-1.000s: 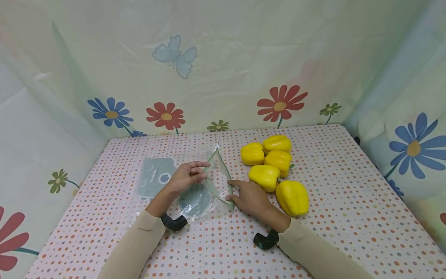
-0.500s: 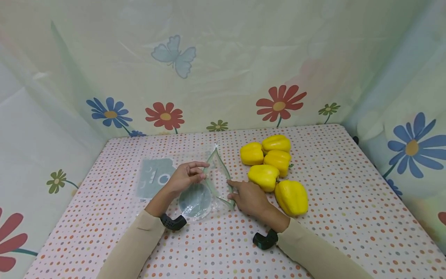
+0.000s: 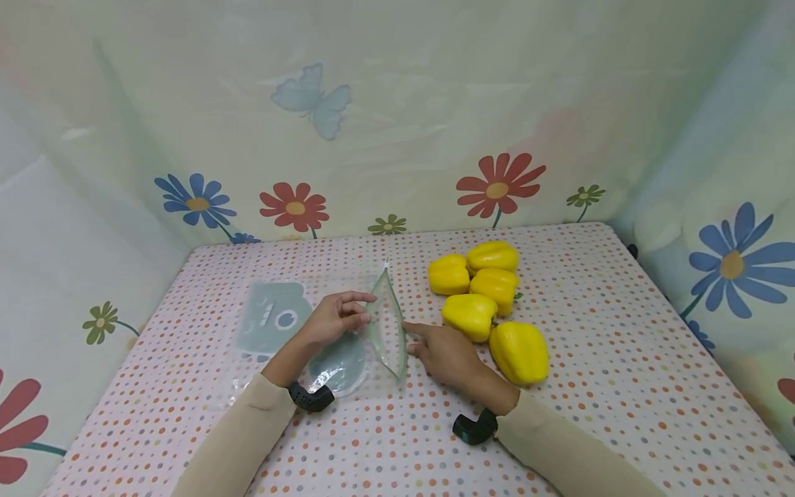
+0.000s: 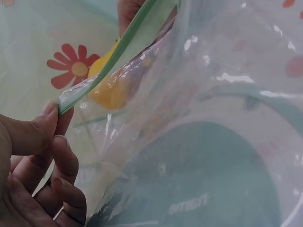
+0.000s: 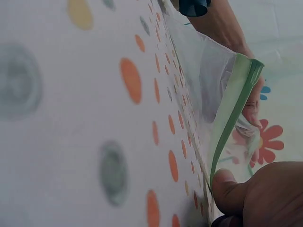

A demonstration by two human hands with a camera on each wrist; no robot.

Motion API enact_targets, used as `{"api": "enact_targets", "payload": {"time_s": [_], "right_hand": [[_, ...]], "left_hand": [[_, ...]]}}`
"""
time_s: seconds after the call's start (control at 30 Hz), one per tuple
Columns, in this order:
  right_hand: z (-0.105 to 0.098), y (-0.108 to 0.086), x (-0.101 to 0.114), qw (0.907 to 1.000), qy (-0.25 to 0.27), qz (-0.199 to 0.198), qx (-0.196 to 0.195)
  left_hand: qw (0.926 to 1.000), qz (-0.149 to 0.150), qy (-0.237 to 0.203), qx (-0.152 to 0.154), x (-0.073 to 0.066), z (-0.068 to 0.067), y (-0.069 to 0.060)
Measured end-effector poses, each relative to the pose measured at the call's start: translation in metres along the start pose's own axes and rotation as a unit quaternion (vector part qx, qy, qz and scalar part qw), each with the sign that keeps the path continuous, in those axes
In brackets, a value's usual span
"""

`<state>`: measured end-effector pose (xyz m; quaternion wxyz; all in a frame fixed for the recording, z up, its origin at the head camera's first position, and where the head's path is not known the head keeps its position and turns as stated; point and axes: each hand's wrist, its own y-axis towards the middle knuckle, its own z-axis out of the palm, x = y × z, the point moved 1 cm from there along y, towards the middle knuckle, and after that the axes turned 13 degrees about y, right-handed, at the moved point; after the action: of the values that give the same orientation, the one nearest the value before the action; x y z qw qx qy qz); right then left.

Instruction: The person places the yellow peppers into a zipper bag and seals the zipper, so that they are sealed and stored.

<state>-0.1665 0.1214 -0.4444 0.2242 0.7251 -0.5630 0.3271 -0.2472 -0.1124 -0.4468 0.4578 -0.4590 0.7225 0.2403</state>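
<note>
The bag (image 3: 338, 364) left of centre looks like thin, clear, glossy plastic. The peppers (image 3: 470, 316) right of centre are smooth and shiny. At the bottom, the sleeves (image 3: 239, 435) look like matt cloth, the worktop (image 3: 385, 449) dull.

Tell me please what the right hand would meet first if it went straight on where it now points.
The right hand would probably first meet the green rim of the clear bag, just at its fingertip; exact contact is unclear.
</note>
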Motion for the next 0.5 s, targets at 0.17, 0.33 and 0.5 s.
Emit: {"api": "enact_targets", "payload": {"time_s": [0.17,0.33,0.5], "right_hand": [[0.0003,-0.0005,0.0003,0.9999,0.013,-0.005,0.008],[-0.0005,0.0004,0.0009,0.9999,0.011,-0.006,0.006],[0.0,0.0026,0.0019,0.9999,-0.007,-0.002,0.013]], "left_hand": [[0.9999,-0.002,0.012,-0.009,0.0,0.0007,-0.0009],[1.0,-0.003,0.009,-0.003,-0.0003,0.0035,0.001],[1.0,-0.009,0.002,0.003,-0.0007,0.0048,0.0021]]}}
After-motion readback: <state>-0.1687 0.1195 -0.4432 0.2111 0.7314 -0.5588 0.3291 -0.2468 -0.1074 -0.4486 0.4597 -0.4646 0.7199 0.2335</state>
